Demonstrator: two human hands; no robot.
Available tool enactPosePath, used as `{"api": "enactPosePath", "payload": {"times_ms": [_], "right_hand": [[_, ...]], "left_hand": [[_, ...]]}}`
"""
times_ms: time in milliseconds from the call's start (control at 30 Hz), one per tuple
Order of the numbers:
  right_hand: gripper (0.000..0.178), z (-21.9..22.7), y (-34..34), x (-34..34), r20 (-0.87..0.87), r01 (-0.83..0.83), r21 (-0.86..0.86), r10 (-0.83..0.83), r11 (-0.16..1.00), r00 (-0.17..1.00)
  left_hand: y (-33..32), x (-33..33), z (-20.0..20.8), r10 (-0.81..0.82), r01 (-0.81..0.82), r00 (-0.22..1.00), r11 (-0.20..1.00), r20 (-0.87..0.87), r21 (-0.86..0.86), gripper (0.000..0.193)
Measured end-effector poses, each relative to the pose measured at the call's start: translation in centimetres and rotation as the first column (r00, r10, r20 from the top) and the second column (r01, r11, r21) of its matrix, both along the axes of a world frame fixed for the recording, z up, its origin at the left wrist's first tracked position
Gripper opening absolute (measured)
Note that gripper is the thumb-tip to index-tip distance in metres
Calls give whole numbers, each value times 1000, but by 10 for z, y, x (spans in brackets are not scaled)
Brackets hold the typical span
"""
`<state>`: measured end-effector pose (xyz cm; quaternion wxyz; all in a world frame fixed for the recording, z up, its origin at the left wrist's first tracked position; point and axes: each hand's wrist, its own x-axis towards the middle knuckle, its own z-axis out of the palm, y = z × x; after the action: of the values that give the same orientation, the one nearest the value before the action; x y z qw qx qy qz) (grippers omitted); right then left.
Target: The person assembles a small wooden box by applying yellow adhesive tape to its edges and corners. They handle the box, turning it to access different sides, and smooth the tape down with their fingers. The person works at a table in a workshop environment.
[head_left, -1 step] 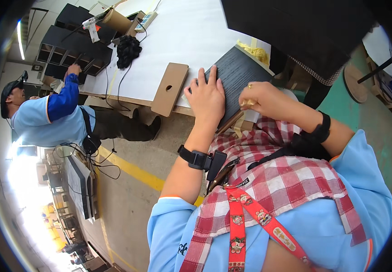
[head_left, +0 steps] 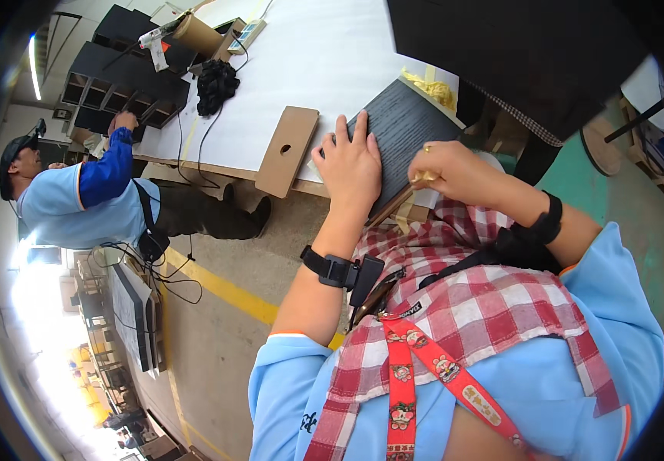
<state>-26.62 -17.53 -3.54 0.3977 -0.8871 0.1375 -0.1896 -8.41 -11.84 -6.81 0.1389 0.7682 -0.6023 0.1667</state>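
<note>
A black wood-grain board (head_left: 413, 127) with a pale edge lies at a slant on the near edge of the table. Fingers spread, my left hand (head_left: 347, 165) is flat on its left part. My right hand (head_left: 451, 169) is closed at the board's near right edge, pinching a small crumpled yellowish scrap (head_left: 424, 178). Whether the scrap touches the edge I cannot tell. Beyond the board's far end is a heap of crumpled yellow material (head_left: 436, 92). To the left, a brown board with a round hole (head_left: 286, 150) overhangs the table edge.
A large black panel-like shape (head_left: 516, 46) looms at the upper right. On the white-covered table (head_left: 317, 54) are black crumpled cloth (head_left: 217, 86), a glue gun (head_left: 154, 42) and cables. A co-worker (head_left: 86, 196) reaches toward black compartmented units (head_left: 124, 81) at left.
My right hand has shifted very slightly, still pinching the scrap. The large black shape at the upper right has moved a little to the right. My left hand stays put.
</note>
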Motion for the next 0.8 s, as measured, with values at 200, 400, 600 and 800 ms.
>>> {"api": "enactPosePath", "payload": {"times_ms": [200, 400, 600, 800], "right_hand": [[7, -34, 17, -50, -293, 66, 268, 16, 961, 956], [37, -32, 12, -47, -319, 84, 245, -2, 966, 948], [54, -67, -3, -25, -398, 332, 180, -240, 926, 885], [50, -144, -10, -7, -327, 323, 422, -190, 847, 926]], "left_hand": [[-2, -4, 2, -7, 7, 1000, 1000, -14, 15, 38], [-3, 0, -4, -8, 9, 997, 1000, -78, 2, 38], [5, -4, 3, -210, 202, 958, 978, -196, -59, 43], [17, -31, 12, -357, 381, 917, 916, -180, 125, 67]]}}
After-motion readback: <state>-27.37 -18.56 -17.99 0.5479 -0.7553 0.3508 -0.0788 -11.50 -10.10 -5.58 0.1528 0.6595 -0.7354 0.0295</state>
